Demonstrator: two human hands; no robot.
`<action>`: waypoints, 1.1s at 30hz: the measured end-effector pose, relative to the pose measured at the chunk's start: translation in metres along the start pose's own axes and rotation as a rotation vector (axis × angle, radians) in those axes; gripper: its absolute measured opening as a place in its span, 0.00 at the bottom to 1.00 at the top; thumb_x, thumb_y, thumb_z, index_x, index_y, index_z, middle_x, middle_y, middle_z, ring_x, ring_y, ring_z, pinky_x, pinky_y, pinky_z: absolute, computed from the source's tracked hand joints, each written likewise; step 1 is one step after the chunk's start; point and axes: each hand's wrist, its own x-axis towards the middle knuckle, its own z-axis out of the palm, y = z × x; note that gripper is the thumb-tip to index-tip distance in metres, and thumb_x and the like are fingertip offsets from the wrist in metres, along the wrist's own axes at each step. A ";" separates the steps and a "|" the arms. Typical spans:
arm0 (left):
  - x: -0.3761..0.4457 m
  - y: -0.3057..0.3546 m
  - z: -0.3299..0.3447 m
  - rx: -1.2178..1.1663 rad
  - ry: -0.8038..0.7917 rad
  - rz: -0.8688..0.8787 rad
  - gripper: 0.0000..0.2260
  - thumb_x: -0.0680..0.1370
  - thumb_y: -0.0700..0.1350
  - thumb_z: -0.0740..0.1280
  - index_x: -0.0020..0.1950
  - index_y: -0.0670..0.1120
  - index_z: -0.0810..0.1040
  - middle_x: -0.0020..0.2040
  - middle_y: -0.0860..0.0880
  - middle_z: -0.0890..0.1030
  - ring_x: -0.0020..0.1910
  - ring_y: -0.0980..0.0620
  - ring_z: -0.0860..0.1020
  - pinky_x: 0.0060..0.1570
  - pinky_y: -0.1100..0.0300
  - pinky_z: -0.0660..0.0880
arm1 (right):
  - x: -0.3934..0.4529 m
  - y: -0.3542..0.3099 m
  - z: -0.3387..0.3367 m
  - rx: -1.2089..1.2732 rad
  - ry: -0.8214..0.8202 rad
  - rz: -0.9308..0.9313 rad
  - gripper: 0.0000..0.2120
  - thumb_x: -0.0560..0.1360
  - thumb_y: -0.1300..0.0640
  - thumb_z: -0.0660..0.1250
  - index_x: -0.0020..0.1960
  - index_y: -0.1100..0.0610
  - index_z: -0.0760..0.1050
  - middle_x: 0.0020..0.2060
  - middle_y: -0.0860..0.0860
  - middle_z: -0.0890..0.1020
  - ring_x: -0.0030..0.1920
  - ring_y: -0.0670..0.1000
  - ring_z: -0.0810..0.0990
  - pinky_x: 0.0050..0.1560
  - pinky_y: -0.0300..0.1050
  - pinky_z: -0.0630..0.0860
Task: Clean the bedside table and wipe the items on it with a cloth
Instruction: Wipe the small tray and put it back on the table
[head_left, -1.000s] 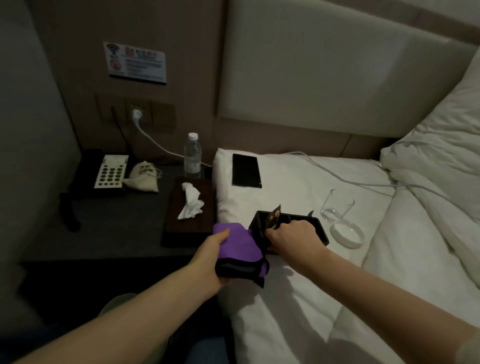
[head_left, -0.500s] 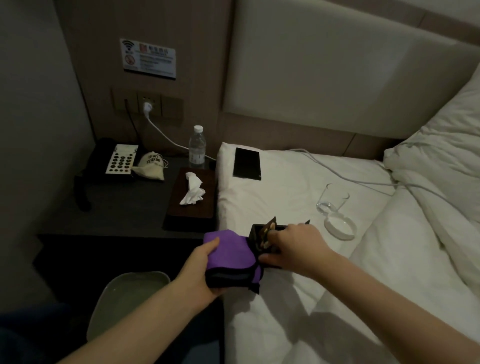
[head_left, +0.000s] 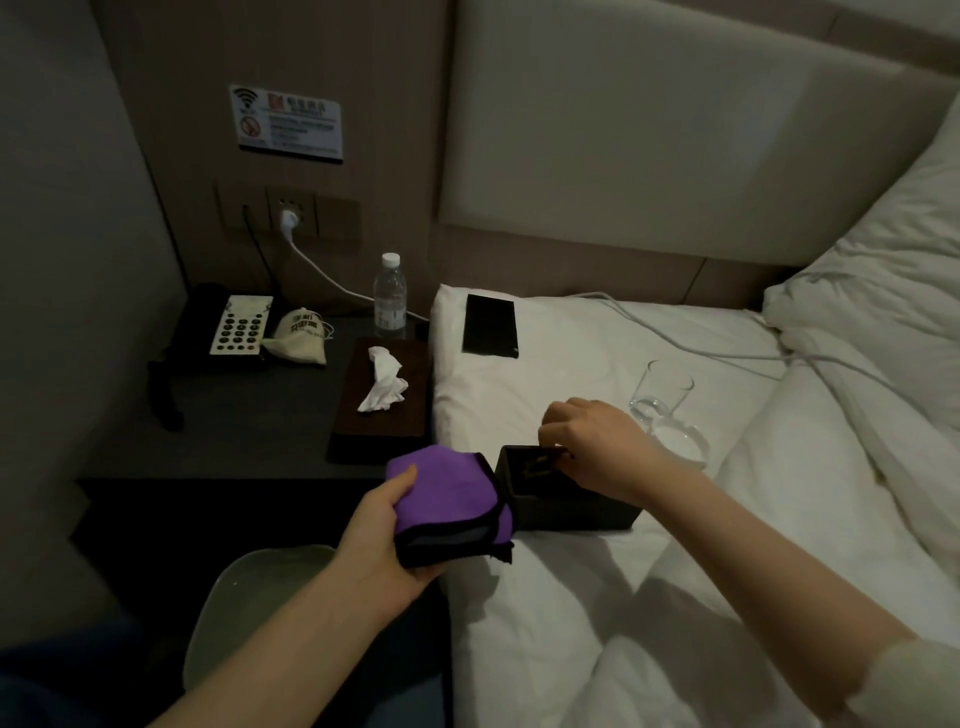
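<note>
— Since a moment ago, what has moved?
— Mostly the right hand (head_left: 597, 447): it has lifted from the dark box (head_left: 566, 499) to the far rim, its fingers (head_left: 550, 434) curled and pinching a small dark packet (head_left: 543, 464) that sticks up out of the box. The box lies on the bed (head_left: 571, 597), near the edge.
— And the other hand?
— The left hand (head_left: 384, 540) grips the folded purple cloth (head_left: 447, 499), thumb on top and fingers curled under it; the cloth touches the box's near-left side.
— Where is the desk?
— To the left of the bed. The desk (head_left: 249, 431) carries a telephone (head_left: 228, 325), a small cloth pouch (head_left: 301, 338), a water bottle (head_left: 389, 296) and a tissue box (head_left: 384, 400).
— Anything else on the bed?
— A black phone (head_left: 491, 332), and a drinking glass (head_left: 662, 392) beside a white dish (head_left: 680, 444), just beyond the right hand.
</note>
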 end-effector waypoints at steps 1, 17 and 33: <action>0.000 -0.002 0.002 -0.010 -0.013 -0.006 0.07 0.77 0.47 0.66 0.50 0.44 0.77 0.51 0.39 0.82 0.51 0.37 0.80 0.49 0.45 0.78 | -0.003 0.003 -0.003 0.045 0.028 0.018 0.08 0.76 0.56 0.64 0.54 0.53 0.78 0.52 0.49 0.79 0.51 0.53 0.77 0.46 0.45 0.72; 0.000 -0.021 0.006 -0.018 -0.039 -0.081 0.09 0.77 0.48 0.67 0.52 0.45 0.78 0.49 0.40 0.84 0.48 0.39 0.81 0.37 0.50 0.81 | -0.033 0.031 -0.027 0.876 0.281 0.589 0.09 0.73 0.61 0.72 0.39 0.51 0.75 0.37 0.50 0.84 0.40 0.54 0.82 0.39 0.49 0.77; -0.001 -0.007 0.001 -0.014 -0.028 -0.067 0.08 0.77 0.48 0.66 0.53 0.46 0.76 0.52 0.39 0.81 0.48 0.37 0.80 0.30 0.48 0.81 | -0.040 0.057 0.008 0.185 -0.249 0.331 0.19 0.72 0.64 0.61 0.58 0.44 0.71 0.47 0.46 0.82 0.47 0.51 0.78 0.44 0.48 0.78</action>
